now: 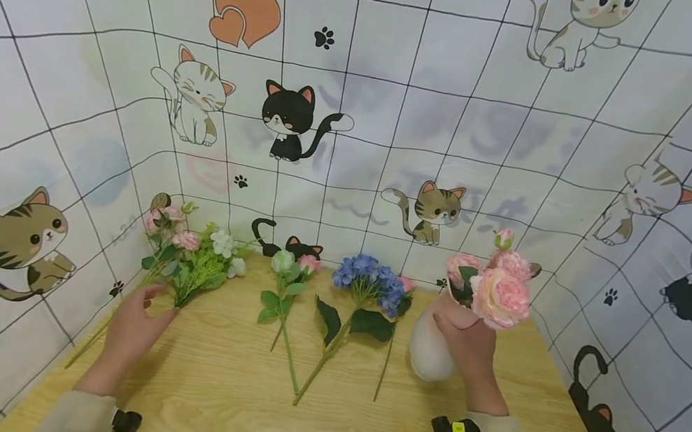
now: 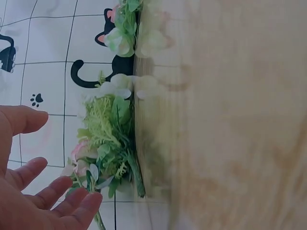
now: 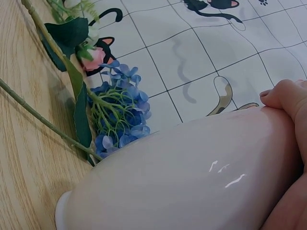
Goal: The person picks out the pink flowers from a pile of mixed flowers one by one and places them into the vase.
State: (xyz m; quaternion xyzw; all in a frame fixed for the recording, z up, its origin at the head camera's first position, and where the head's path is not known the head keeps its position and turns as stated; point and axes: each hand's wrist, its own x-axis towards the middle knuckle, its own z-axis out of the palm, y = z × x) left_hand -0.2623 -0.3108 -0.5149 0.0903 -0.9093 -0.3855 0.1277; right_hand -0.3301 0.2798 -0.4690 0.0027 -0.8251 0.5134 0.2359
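Note:
My right hand point(image 1: 473, 345) grips a white vase point(image 1: 430, 348) around its upper part, with the thumb on the near side. In the right wrist view the glossy vase point(image 3: 192, 177) fills the lower part, its base near the tabletop. Pink peonies point(image 1: 502, 299) stand in the vase's mouth. At the left, my left hand point(image 1: 138, 328) reaches toward a bunch of green foliage with white blossoms point(image 1: 207, 268). In the left wrist view its fingers point(image 2: 60, 191) are spread beside the bunch and hold nothing. A long-stemmed pink flower spray point(image 1: 182, 235) lies just left of the bunch.
On the wooden table point(image 1: 250, 403), a blue hydrangea point(image 1: 371, 282) and a pale green-white rose stem point(image 1: 284, 266) lie in the middle, with pink blooms behind them. A cat-print cloth point(image 1: 369, 113) rises at the back and both sides.

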